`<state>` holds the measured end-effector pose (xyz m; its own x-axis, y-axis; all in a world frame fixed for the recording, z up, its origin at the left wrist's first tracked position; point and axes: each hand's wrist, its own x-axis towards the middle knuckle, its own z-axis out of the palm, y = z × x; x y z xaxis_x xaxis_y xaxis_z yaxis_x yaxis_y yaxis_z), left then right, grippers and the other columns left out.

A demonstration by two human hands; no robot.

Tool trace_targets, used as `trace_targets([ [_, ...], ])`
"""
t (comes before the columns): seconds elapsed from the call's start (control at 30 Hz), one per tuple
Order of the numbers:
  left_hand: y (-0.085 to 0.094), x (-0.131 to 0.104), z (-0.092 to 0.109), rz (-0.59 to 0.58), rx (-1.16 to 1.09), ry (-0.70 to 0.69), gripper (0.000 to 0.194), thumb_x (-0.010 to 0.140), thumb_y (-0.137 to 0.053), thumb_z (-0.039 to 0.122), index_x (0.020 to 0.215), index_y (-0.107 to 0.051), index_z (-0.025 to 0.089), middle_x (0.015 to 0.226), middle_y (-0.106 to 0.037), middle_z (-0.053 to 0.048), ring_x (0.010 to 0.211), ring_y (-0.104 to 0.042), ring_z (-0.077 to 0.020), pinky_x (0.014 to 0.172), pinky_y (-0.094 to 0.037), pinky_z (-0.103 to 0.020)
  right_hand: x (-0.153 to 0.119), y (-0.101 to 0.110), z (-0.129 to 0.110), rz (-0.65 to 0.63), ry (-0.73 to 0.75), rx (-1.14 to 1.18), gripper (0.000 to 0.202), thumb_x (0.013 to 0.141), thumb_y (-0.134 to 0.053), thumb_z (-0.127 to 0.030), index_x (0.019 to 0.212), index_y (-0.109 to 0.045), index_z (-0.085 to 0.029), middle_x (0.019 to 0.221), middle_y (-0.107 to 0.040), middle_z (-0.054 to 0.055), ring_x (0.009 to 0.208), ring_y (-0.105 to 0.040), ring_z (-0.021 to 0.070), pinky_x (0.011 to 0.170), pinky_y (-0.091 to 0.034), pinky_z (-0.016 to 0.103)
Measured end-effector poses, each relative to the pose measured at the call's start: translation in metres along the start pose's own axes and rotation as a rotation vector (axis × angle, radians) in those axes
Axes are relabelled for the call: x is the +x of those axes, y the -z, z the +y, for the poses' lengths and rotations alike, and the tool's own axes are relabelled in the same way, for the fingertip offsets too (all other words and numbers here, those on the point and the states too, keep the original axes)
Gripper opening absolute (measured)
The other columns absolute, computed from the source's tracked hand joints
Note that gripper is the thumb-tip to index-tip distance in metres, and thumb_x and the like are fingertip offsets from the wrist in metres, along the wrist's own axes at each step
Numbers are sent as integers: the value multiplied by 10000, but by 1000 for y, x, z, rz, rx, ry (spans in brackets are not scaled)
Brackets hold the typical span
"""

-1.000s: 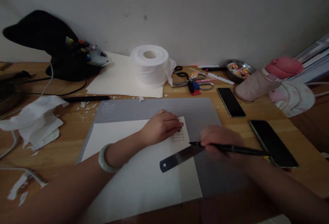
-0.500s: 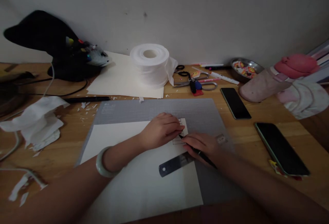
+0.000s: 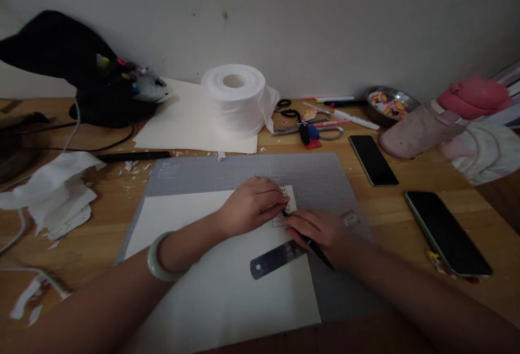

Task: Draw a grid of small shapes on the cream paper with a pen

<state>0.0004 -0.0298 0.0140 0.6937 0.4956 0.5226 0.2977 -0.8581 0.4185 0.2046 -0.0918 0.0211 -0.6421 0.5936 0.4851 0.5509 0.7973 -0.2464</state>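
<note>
A large white sheet [image 3: 195,300] lies on a grey cutting mat [image 3: 325,175], with a small lined drawing [image 3: 280,224] near its upper right corner. My right hand [image 3: 320,232] grips a black pen [image 3: 319,254], its tip at the drawing close to my left fingers. Beside it my left hand [image 3: 254,205] is closed over the drawing's left part, fingers together and tips bent down; what they hold, if anything, is hidden. A metal ruler [image 3: 272,261] lies slantwise across the sheet's right edge and passes under my right hand.
Behind the mat stand a white paper roll [image 3: 235,99], scissors [image 3: 333,133], keys [image 3: 309,133] and markers [image 3: 357,119]. Two phones [image 3: 374,160], a metal bowl [image 3: 392,106] and a pink bottle [image 3: 422,126] are at the right. Crumpled tissue [image 3: 60,186] and a black bag [image 3: 81,72] are at the left.
The view has shifted slightly. The pen in my right hand leans a little differently, its back end slightly further left. Both hands stay at the drawing.
</note>
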Motion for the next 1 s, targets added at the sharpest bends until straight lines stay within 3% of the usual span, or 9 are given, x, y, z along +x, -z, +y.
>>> trace_targets([
  [0.57, -1, 2, 3, -8, -9, 13, 128, 904, -537, 227, 920, -643, 157, 841, -669, -35, 793, -595, -156, 701, -424, -286, 4, 4, -2, -32, 48, -101, 282, 952, -364, -197, 916, -629, -110, 814, -698, 94, 700, -644, 167, 611, -538, 289],
  [1.0, -1, 2, 3, -5, -31, 14, 105, 895, -546, 205, 919, -636, 155, 837, -669, -38, 793, -602, -159, 702, -434, -288, -3, 0, 0, -34, -5, -17, 184, 912, -436, -161, 950, -614, -138, 803, -687, 89, 730, -655, 178, 642, -559, 299],
])
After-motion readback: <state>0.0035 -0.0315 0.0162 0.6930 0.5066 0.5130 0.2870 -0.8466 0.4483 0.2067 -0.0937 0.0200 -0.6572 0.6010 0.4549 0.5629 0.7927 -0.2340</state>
